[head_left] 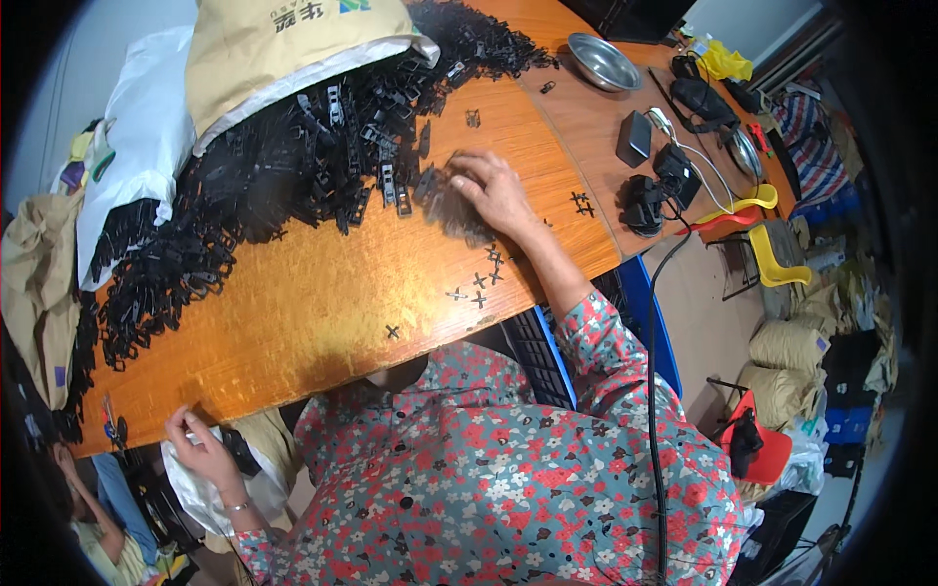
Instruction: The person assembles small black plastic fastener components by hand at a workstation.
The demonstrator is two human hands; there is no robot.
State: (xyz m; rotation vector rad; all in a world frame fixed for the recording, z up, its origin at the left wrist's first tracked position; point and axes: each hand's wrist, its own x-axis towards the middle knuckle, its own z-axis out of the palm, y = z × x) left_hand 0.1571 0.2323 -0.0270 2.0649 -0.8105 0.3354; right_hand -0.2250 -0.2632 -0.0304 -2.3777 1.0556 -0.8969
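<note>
My right hand (pixel 496 195) is over the table with its fingers curled at a smear of blurred dark pieces (pixel 451 207). What lies between its fingertips is too blurred to make out. Just left of it spreads a large heap of black plastic clips (pixel 264 176). Small black cross-shaped pieces (pixel 479 280) lie scattered nearer my body, with another cross piece (pixel 393 332) farther left. My left hand (pixel 203 454) hangs at the front edge, fingers loosely apart and nothing seen in them. Below it is a white bag (pixel 200 498) with something dark beside the hand.
A tan sack (pixel 293 59) and a white sack (pixel 137 127) lie over the heap. At right are a metal bowl (pixel 604 62), a black box (pixel 634 139) and cables. A black cable (pixel 653 391) hangs beside my right arm. Another person's hand (pixel 66 467) shows at lower left.
</note>
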